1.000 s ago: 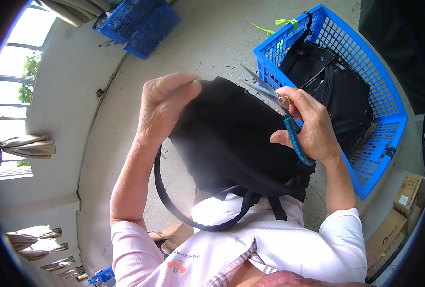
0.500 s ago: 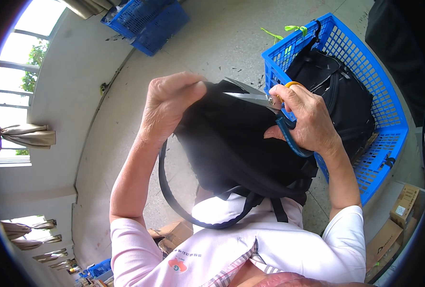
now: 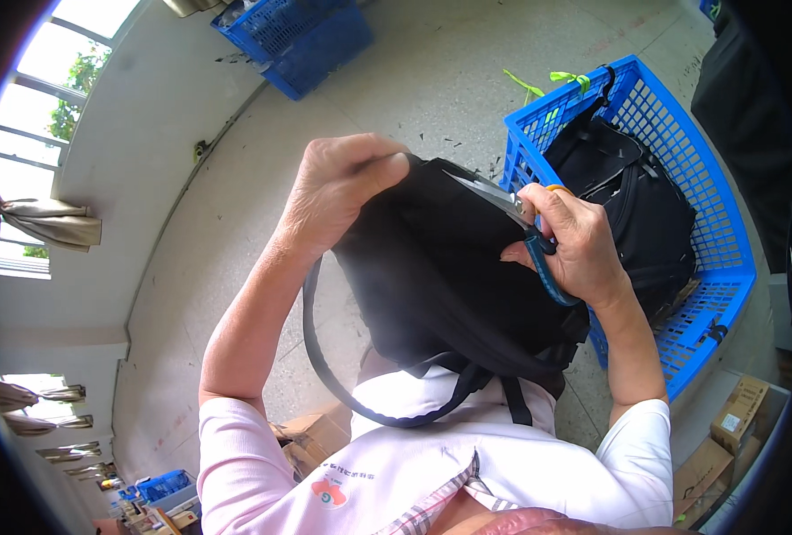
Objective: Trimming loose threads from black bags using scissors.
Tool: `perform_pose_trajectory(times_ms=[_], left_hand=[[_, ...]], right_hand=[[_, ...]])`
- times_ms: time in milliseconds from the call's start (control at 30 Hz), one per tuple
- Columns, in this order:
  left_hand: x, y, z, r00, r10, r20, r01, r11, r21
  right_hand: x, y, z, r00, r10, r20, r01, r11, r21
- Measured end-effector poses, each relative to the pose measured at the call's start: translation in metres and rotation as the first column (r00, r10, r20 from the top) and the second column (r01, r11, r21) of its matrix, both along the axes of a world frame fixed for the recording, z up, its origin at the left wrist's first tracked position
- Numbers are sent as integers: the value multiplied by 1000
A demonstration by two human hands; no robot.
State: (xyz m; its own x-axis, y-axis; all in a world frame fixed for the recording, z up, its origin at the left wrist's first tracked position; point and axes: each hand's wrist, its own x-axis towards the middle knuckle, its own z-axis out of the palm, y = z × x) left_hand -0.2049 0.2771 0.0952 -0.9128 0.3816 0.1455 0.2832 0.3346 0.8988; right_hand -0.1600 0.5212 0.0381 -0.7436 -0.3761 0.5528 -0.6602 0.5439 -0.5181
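And there, the left hand [image 3: 356, 183] pinched the far-left corner of the black bag [image 3: 440, 267] while the right hand [image 3: 578, 245] gripped scissors [image 3: 552, 272], blades slanting far and left along the bag's far edge.

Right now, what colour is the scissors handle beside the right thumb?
The scissors handle is dark teal-blue, best seen in the head view.

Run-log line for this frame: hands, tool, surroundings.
left hand: pinching black bag | right hand: holding scissors, blades at bag's far edge | right side: blue basket holding second black bag
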Motion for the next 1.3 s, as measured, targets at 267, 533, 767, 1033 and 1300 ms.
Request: perform_pose_trajectory(times_ms=[267,533,767,1033,1300], left_hand=[[2,5,4,999,-36,24,35,999,42],[1,-1,-3,983,-170,-67,173,984,49],[6,6,-3,983,-175,-56,179,981,79],[5,8,-6,987,-149,-63,155,981,116],[3,5,-9,989,-146,6,144,984,109]], right_hand=[[-5,0,4,995,-2,-96,9,998,69],[-5,9,10,999,21,-28,-17,991,136],[-10,10,31,997,45,-57,-30,971,239],[-18,21,30,984,114,-137,-60,936,346],[-22,24,27,978,100,-180,-22,919,394]])
